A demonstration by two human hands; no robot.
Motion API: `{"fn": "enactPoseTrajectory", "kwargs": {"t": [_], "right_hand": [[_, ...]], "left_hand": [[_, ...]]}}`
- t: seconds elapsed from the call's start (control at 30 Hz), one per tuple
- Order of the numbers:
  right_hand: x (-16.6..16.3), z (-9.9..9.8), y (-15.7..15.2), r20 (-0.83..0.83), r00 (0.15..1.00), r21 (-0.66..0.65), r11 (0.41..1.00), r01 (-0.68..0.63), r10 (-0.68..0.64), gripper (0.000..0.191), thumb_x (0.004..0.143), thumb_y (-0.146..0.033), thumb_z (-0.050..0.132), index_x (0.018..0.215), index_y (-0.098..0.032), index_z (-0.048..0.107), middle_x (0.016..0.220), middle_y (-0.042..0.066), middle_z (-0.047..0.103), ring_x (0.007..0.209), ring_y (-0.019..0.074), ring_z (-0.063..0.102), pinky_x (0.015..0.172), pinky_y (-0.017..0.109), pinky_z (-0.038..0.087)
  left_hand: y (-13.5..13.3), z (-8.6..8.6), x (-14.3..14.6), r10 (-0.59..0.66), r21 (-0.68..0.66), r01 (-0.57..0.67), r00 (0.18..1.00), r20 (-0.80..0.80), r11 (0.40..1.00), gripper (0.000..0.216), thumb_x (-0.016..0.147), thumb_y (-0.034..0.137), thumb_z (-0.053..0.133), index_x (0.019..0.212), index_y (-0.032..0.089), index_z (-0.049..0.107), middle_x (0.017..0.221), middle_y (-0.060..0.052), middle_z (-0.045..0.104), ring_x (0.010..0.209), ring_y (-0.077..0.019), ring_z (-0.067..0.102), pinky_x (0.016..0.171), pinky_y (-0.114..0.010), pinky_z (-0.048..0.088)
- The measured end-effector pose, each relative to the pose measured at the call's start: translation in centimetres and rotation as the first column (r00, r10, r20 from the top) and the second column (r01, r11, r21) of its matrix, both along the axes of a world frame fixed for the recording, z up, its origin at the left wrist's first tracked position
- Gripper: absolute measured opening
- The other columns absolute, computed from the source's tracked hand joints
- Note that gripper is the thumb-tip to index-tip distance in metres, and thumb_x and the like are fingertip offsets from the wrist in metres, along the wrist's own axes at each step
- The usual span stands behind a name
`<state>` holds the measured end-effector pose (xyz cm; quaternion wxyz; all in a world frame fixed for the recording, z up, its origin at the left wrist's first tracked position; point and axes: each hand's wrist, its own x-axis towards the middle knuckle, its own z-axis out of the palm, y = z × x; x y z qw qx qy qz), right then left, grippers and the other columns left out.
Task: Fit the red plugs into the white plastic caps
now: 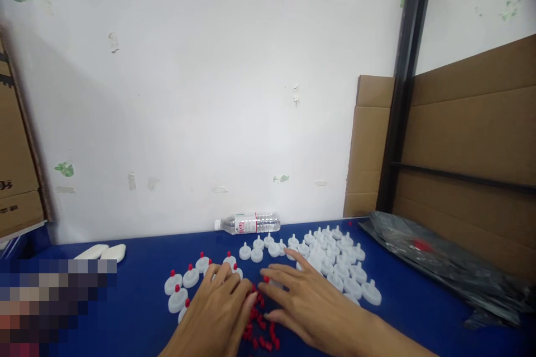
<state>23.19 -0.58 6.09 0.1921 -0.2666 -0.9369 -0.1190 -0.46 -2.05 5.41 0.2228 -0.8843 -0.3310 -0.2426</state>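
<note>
- Two bare hands work low in the middle of the frame; the left hand (224,298) has its fingers curled and close together, fingertips pointing down and partly hidden, so whether it grips anything cannot be told.
- The right hand (304,293) has its fingers loosely spread, thumb apart from the index finger; one red tip (266,279) shows by its fingertips, but whether they hold it cannot be told.
- Many white nozzled caps (335,254) crowd together right of centre, beyond and beside the right hand, which hides some of them.
- Several red-tipped white caps (191,276) stand left of centre, partly covered by the left hand.
- A clear bottle (247,223) lies on its side behind the caps, near the wall (234,78).
- Two white oval objects (113,253) lie at the left, above a pixelated patch in the lower left corner.
- A dark plastic bag (435,262) lies at lower right, below cardboard (473,134) and a black post (404,83).
- Loose small red pieces (262,340) lie on the blue table (138,301) at bottom centre, between the hands, just beside the left thumb and the right thumb.
</note>
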Motion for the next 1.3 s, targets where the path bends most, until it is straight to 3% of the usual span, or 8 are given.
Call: {"fn": "enactPoseTrajectory", "kwargs": {"t": [0.17, 0.3, 0.4, 0.53, 0.67, 0.83, 1.1, 1.3], "right_hand": [[0.6, 0.2, 0.1, 0.002, 0.996, -0.100, 0.991, 0.084, -0.085, 0.035, 0.111, -0.034, 0.037, 0.140, -0.026, 0.054, 0.143, 0.009, 0.061, 0.135, 0.0254, 0.054, 0.124, 0.056, 0.015], [0.2, 1.5, -0.2, -0.056, 0.988, -0.047, 0.989, 0.140, -0.142, 0.027, 0.109, -0.028, 0.039, 0.123, -0.026, 0.062, 0.121, 0.005, 0.070, 0.115, 0.0244, 0.064, 0.116, 0.055, 0.030], [0.4, 2.3, -0.5, -0.047, 0.942, 0.010, 0.943, 0.332, -0.331, 0.032, 0.110, -0.033, 0.036, 0.100, -0.022, 0.065, 0.085, 0.004, 0.072, 0.079, 0.0234, 0.069, 0.085, 0.044, 0.049], [1.1, 1.8, -0.7, 0.099, 0.821, 0.138, 0.825, 0.549, -0.563, 0.043, 0.107, -0.045, 0.044, 0.079, -0.020, 0.065, 0.059, 0.005, 0.066, 0.052, 0.0263, 0.065, 0.050, 0.032, 0.033], [0.9, 0.8, -1.0, 0.177, 0.836, 0.189, 0.851, 0.489, -0.520, 0.035, 0.100, -0.039, 0.063, 0.071, -0.020, 0.063, 0.059, 0.006, 0.068, 0.054, 0.0271, 0.069, 0.049, 0.032, 0.019], [-0.1, 1.1, -1.3, 0.101, 0.898, 0.136, 0.900, 0.413, -0.427, 0.031, 0.104, -0.039, 0.057, 0.078, -0.022, 0.061, 0.055, 0.000, 0.064, 0.048, 0.0222, 0.065, 0.049, 0.033, 0.012], [0.2, -0.5, -1.7, 0.044, 0.871, 0.221, 0.855, 0.469, -0.489, 0.047, 0.101, -0.055, 0.053, 0.070, -0.020, 0.058, 0.050, 0.004, 0.062, 0.043, 0.0206, 0.062, 0.046, 0.030, 0.021], [-0.6, -3.0, -1.7, 0.134, 0.888, 0.156, 0.894, 0.420, -0.441, 0.028, 0.098, -0.041, 0.062, 0.083, -0.017, 0.062, 0.055, 0.003, 0.064, 0.045, 0.0169, 0.061, 0.046, 0.025, 0.029]], "left_hand": [[0.2, 0.4, -0.8, 0.088, -0.125, -0.089, 0.996, -0.013, 0.988, 0.026, 0.101, 0.008, 0.039, 0.097, 0.020, 0.061, 0.093, -0.006, 0.065, 0.089, -0.0278, 0.050, 0.089, -0.050, 0.035], [0.5, 0.6, -1.3, 0.107, -0.198, -0.101, 0.994, 0.020, 0.975, 0.026, 0.101, 0.009, 0.038, 0.092, 0.019, 0.060, 0.092, -0.006, 0.062, 0.091, -0.0271, 0.049, 0.089, -0.049, 0.036], [1.0, 0.7, -1.9, 0.105, -0.218, -0.092, 0.993, 0.046, 0.972, 0.027, 0.102, 0.011, 0.037, 0.088, 0.019, 0.059, 0.087, -0.005, 0.060, 0.089, -0.0262, 0.049, 0.089, -0.050, 0.036], [1.8, 0.5, -2.8, 0.135, -0.291, -0.110, 0.989, 0.065, 0.950, 0.029, 0.103, 0.016, 0.038, 0.084, 0.019, 0.059, 0.085, -0.004, 0.059, 0.088, -0.0257, 0.049, 0.090, -0.051, 0.037], [2.5, 0.1, -3.6, 0.123, -0.382, -0.092, 0.991, 0.056, 0.920, 0.026, 0.104, 0.016, 0.042, 0.089, 0.021, 0.063, 0.093, -0.003, 0.062, 0.095, -0.0245, 0.051, 0.097, -0.052, 0.036], [2.7, 0.3, -3.8, 0.099, -0.436, -0.081, 0.995, 0.019, 0.896, 0.022, 0.101, 0.013, 0.048, 0.092, 0.023, 0.067, 0.096, -0.003, 0.064, 0.099, -0.0251, 0.052, 0.099, -0.051, 0.037], [1.7, 1.0, -4.1, 0.081, -0.510, -0.064, 0.997, 0.011, 0.858, 0.015, 0.098, 0.017, 0.054, 0.095, 0.025, 0.067, 0.099, -0.001, 0.064, 0.103, -0.0240, 0.054, 0.110, -0.057, 0.028], [1.8, 0.9, -4.0, 0.083, -0.516, -0.073, 0.997, -0.004, 0.853, 0.017, 0.099, 0.018, 0.054, 0.090, 0.024, 0.068, 0.095, -0.001, 0.064, 0.101, -0.0241, 0.055, 0.106, -0.053, 0.033]]}}
